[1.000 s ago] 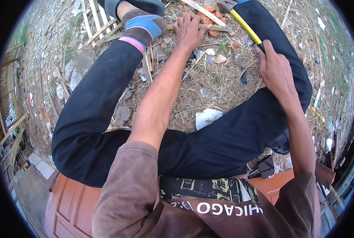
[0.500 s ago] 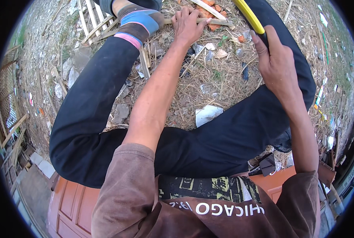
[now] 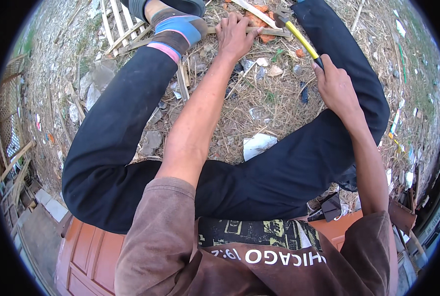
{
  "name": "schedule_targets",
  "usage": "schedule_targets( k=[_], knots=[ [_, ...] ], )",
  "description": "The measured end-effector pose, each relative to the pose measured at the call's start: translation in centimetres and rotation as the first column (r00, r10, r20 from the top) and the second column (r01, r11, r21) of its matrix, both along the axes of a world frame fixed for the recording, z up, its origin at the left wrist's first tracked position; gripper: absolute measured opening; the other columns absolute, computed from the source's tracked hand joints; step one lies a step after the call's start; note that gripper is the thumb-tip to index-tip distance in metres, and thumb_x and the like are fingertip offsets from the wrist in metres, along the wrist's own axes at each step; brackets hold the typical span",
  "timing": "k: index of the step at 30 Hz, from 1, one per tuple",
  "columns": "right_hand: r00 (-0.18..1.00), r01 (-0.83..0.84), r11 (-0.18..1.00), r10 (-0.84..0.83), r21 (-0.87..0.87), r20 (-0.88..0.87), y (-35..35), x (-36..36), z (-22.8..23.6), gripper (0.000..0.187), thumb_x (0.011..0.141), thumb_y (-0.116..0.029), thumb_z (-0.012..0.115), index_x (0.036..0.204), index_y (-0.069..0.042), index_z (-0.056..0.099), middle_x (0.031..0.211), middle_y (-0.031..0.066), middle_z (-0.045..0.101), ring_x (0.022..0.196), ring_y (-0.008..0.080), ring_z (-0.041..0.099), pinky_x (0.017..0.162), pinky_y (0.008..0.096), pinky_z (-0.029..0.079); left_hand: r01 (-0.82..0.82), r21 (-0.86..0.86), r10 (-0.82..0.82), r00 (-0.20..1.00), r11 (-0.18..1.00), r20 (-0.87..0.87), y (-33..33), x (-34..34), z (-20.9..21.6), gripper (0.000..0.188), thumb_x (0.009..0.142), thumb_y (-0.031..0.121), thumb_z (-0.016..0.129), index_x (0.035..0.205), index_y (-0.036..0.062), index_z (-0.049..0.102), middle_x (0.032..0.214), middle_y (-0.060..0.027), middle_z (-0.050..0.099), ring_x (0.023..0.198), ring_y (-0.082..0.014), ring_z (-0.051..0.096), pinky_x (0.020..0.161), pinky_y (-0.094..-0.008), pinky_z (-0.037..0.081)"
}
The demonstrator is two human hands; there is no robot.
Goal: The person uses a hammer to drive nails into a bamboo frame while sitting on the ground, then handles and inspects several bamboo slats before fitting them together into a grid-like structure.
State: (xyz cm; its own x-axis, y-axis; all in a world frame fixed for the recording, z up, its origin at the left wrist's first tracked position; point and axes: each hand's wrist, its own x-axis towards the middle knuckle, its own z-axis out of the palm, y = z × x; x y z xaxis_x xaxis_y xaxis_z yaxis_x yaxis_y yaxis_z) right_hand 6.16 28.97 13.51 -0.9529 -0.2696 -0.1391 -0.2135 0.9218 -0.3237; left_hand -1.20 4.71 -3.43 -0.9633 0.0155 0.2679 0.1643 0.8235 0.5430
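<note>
My right hand (image 3: 337, 88) is wrapped round the black grip of a hammer (image 3: 303, 41) with a yellow shaft. Its metal head is just above the right end of a thin wooden strip (image 3: 276, 32); whether the two touch I cannot tell. My left hand (image 3: 235, 38) grips that strip near its right part, with the thumb toward the hammer. The strip runs left toward my socked foot (image 3: 180, 29). Another pale strip (image 3: 254, 12) slants in from the top, beside orange brick pieces (image 3: 267, 37). A nail, if there is one, is too small to see.
My bent legs in black trousers (image 3: 106, 118) frame the work on both sides. Slats nailed crosswise (image 3: 116, 24) lie at the upper left. Dry grass, stones and a white slab piece (image 3: 258, 145) cover the ground. A reddish panelled board (image 3: 89, 251) is beneath me.
The hammer has come down and left, its head now in view near the strip. My right hand has shifted slightly lower with it. The left hand stays on the strip.
</note>
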Motion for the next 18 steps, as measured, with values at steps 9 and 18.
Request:
schedule_targets(
  k=[9,18],
  knots=[
    [0.996,0.06,0.992,-0.067,-0.107,-0.059,-0.8,0.3,0.9,0.02,0.104,-0.025,0.053,0.104,-0.006,0.048,0.061,0.025,0.057,0.061,0.0445,0.061,0.053,0.0535,0.043,-0.002,-0.012,0.002,1.0,1.0,-0.002,-0.6,0.4,-0.6,0.035,0.09,0.049,0.068,0.106,0.0174,0.072,0.115,-0.0029,0.057,0.113,-0.0274,0.047,0.1,-0.0446,0.029],
    [0.995,-0.002,0.997,-0.005,-0.08,-0.096,-1.9,-0.1,2.0,0.022,0.103,-0.025,0.054,0.098,-0.005,0.045,0.057,0.0223,0.055,0.059,0.0462,0.059,0.051,0.0558,0.042,-0.004,0.003,0.004,0.999,1.0,-0.043,-1.8,0.5,-0.1,0.035,0.091,0.045,0.067,0.105,0.0131,0.072,0.112,-0.0067,0.056,0.111,-0.0275,0.047,0.101,-0.0447,0.03]
  ],
)
